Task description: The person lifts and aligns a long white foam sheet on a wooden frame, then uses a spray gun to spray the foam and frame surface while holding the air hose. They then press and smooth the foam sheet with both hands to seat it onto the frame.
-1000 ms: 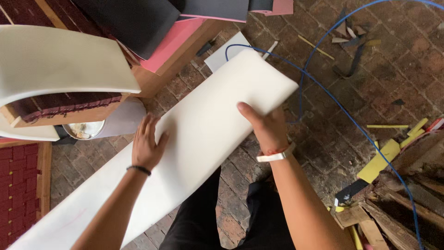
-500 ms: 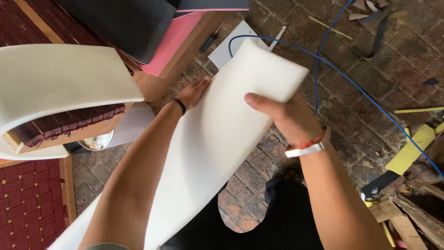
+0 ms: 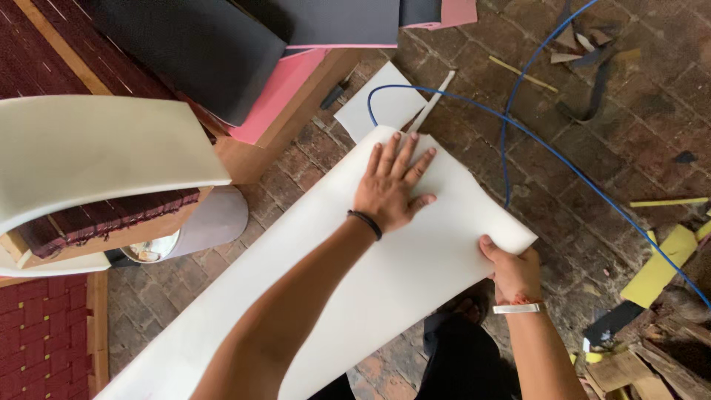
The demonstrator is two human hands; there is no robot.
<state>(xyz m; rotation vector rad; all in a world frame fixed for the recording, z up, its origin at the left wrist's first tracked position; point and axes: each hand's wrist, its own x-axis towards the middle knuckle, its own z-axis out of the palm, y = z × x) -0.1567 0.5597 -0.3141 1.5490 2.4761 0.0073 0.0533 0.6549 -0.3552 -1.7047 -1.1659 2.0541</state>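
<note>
- Fingers [image 3: 400, 152] of the left hand [image 3: 389, 189] are lying spread and flat on the white foam sheet [image 3: 348, 281], pressing near its far end; nothing is being gripped by them.
- Right hand [image 3: 512, 272] is pinching the sheet's near right corner, thumb showing on top and the other fingers curling out of sight beneath the edge.
- That foam sheet is stretching long across the brick floor [image 3: 607, 148], running from the lower left of the view up toward the person's hands.
- Just beyond the sheet's far end, a smaller white offcut [image 3: 381, 104] is lying on the bricks, with a thin white strip [image 3: 433, 100] beside it.
- A blue cable [image 3: 518, 126] is looping past the far end of the sheet and trailing off to its right.
- Left of the sheet, a thick cream foam slab [image 3: 96, 155] is bending over a wooden frame with dark red webbing [image 3: 111, 222], and a shiny metal vessel [image 3: 159, 244] is sitting under it.
- Beyond that, black sheets [image 3: 222, 44] are resting over pink foam [image 3: 274, 96].
- Right of the sheet, yellow foam scraps [image 3: 659, 267] and wood offcuts [image 3: 629, 370] are lying near its corner.
- Black bracelet [image 3: 365, 223] is circling the left wrist; a pale band [image 3: 518, 307] is circling the right.
</note>
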